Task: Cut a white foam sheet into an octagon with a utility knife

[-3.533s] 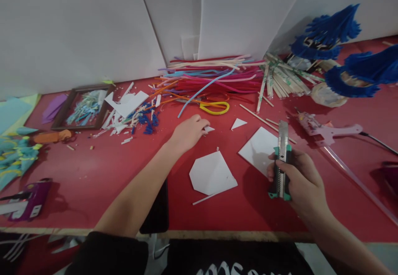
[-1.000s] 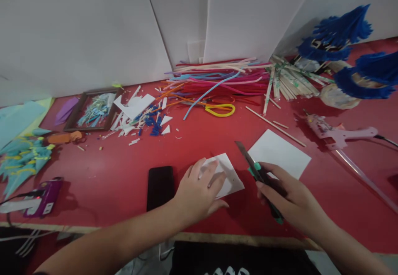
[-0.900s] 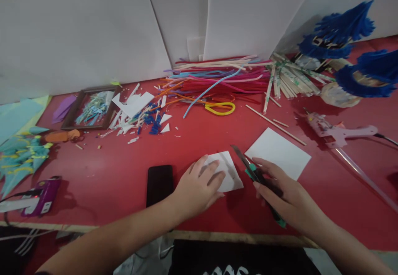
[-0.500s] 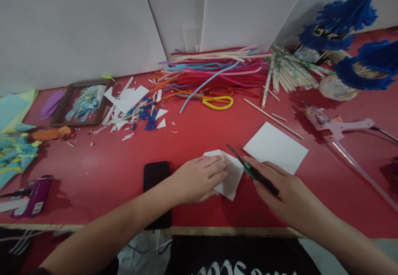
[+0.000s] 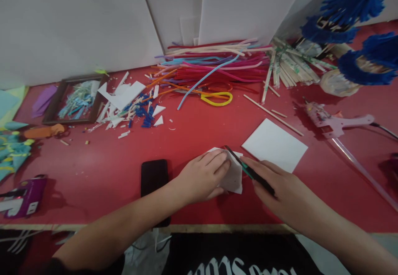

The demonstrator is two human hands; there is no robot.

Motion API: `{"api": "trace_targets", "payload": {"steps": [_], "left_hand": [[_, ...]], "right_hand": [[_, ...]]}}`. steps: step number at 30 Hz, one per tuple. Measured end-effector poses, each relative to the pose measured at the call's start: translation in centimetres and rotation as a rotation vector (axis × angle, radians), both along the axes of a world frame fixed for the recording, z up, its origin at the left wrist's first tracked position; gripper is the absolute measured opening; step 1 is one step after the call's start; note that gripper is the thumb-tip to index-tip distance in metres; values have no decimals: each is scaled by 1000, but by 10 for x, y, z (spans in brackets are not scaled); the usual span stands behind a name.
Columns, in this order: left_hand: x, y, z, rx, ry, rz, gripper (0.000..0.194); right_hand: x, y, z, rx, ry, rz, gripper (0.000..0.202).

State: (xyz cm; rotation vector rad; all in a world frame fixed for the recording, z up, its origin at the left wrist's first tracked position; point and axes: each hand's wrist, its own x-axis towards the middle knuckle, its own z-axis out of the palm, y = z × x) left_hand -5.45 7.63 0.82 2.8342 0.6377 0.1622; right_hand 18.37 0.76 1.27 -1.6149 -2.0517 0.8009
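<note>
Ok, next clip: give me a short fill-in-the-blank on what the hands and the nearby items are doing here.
1. The left hand presses flat on a small ____ foam piece.
2. The right hand holds a utility knife with its blade laid on that ____.
3. The black phone lies to the ____ of the left hand.
4. The table is ____.

Missing words: white; piece; left; red
</note>
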Motion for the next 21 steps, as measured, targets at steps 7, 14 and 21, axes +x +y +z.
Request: {"api": "trace_targets", "payload": {"steps": [7, 14, 21], "left_hand": [[3, 1, 1, -38, 17, 6, 64], [3, 2, 2, -33, 17, -5, 61], [1, 2, -3, -96, 0, 13, 71]], "right_hand": [[2, 0, 3, -21, -29, 19, 53], [4, 0, 7, -14, -62, 39, 50], [2, 1, 8, -27, -72, 44, 51]]}}
